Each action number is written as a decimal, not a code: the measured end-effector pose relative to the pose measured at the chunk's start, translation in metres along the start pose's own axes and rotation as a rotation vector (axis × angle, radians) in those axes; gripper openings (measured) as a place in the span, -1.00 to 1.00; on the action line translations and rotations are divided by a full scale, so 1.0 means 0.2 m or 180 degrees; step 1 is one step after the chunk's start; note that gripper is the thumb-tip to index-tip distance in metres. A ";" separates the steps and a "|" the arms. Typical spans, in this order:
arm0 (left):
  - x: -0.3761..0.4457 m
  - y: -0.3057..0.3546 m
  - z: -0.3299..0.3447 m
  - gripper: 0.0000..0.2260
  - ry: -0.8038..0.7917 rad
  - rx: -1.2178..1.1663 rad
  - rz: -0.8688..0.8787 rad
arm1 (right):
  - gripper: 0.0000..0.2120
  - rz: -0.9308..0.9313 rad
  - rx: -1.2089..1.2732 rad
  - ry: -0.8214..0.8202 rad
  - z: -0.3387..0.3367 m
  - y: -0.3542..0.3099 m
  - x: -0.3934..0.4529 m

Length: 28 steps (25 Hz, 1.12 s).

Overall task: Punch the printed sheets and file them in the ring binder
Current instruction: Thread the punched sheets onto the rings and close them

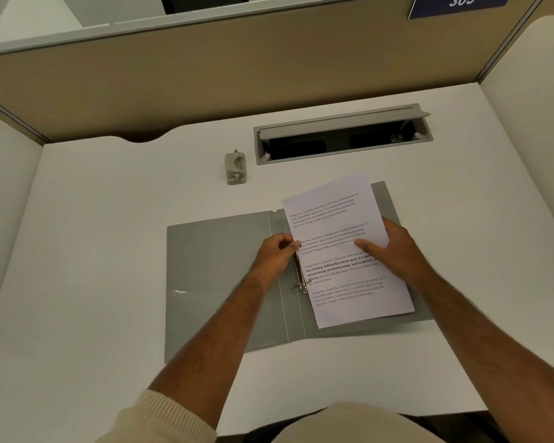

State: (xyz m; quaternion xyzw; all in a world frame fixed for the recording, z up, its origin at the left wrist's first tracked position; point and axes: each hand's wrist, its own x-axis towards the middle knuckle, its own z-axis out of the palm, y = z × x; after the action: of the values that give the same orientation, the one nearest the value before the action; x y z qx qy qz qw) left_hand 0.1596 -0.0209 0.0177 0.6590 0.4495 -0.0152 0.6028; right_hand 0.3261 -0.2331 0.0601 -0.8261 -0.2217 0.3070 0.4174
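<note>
A grey ring binder [218, 282] lies open and flat in the middle of the white desk. Printed sheets [336, 219] lie tilted over its right half, their left edge at the metal ring mechanism [301, 284]. My left hand [274, 255] is curled at the upper ring, fingers pinching the sheets' left edge. My right hand [394, 251] rests on the right side of the sheets, thumb pressed on top. A small grey hole punch [235, 168] stands behind the binder, apart from both hands.
An open cable tray [343, 135] with a raised lid is set into the desk at the back right. Beige partition walls [237, 75] close the desk in at the back and both sides.
</note>
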 end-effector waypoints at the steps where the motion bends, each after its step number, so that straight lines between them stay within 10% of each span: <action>1: 0.00 0.00 0.00 -0.89 -0.0017 -0.0002 0.0001 | -0.53 0.0007 0.0013 -0.0003 0.00 0.00 0.00; 28: 0.02 0.02 0.00 -0.87 0.0162 0.0007 -0.0035 | -0.54 0.0334 -0.0090 -0.0028 0.04 0.14 0.06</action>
State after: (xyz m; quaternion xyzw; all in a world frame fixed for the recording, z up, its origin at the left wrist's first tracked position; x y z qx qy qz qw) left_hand 0.1644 -0.0191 0.0185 0.6574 0.4684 -0.0023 0.5903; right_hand 0.3329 -0.2372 0.0290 -0.8411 -0.1842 0.3289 0.3880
